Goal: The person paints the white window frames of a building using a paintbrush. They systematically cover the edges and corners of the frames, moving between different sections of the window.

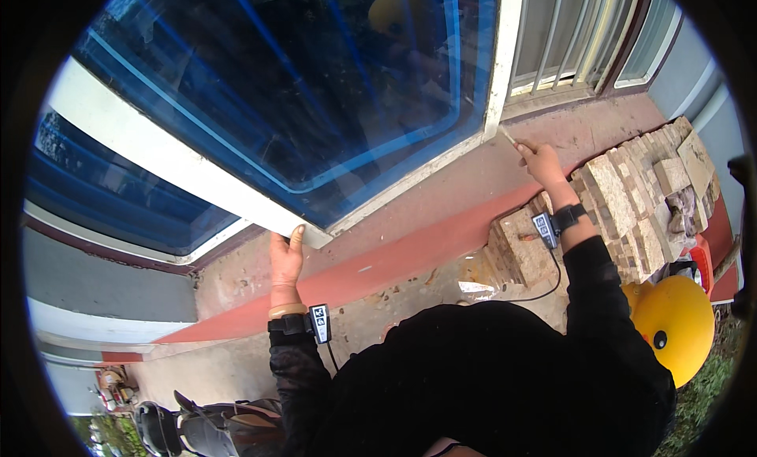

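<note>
A white-framed window sash [177, 143] with a blue-edged glass pane [307, 96] stands swung out in front of me. My left hand [287, 253] grips the sash's lower left corner, thumb on the near face and other fingers partly hidden. My right hand [539, 161] pinches a thin, light-coloured stick-like object [507, 136]. Its tip is close to the lower right corner of the sash, just above the reddish window ledge [414, 214]; I cannot tell whether it touches. Both wrists carry strapped devices with cables.
Stacked stone-patterned blocks [615, 191] rise beside my right forearm. A yellow duck-like object [680, 333] is at the right. Metal window bars [550, 43] stand beyond the sash. A parked motor scooter [219, 424] is at lower left.
</note>
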### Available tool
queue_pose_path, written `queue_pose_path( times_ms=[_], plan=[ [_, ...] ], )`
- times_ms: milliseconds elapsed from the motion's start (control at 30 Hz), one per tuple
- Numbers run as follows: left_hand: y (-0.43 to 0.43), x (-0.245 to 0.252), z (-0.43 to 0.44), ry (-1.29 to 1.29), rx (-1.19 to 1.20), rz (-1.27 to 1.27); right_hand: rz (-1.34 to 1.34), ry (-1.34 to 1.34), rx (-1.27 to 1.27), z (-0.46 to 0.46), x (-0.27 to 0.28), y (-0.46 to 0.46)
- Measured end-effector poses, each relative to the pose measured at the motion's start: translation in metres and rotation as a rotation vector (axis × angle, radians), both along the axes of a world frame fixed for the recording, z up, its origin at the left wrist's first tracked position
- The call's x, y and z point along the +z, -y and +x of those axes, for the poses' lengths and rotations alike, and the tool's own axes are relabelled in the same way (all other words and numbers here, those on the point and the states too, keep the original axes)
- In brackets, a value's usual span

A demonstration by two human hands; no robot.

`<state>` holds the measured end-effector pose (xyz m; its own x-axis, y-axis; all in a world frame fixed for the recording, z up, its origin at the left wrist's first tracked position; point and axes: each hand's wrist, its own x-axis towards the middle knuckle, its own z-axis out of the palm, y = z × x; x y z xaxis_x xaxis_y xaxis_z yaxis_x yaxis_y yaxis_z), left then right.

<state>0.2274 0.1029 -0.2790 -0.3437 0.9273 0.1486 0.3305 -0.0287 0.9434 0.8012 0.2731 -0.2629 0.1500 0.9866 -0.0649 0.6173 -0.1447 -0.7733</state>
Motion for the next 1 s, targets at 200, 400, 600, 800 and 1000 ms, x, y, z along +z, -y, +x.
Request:
queue_pose_path(
  times_ms=[200,400,600,800,1000],
  plan=[
    [-0.002,-0.008,-0.006,0.065,-0.029,0.028,0.436,-0.446,0.105,-0.042,0.011,-0.003],
    [0.0,-0.002,-0.005,0.059,-0.028,0.009,0.321,-0.125,0.064,-0.054,-0.022,-0.006],
    [0.003,0.006,0.003,-0.01,-0.008,-0.008,0.322,-0.151,0.07,-0.035,0.049,0.023],
    [0.001,0.012,0.007,-0.035,-0.01,0.025,1.112,0.183,0.012,-0.049,0.238,-0.001],
    [0.002,0.008,0.006,-0.068,-0.015,0.066,1.133,0.452,-0.136,-0.067,0.263,-0.019]
  ],
)
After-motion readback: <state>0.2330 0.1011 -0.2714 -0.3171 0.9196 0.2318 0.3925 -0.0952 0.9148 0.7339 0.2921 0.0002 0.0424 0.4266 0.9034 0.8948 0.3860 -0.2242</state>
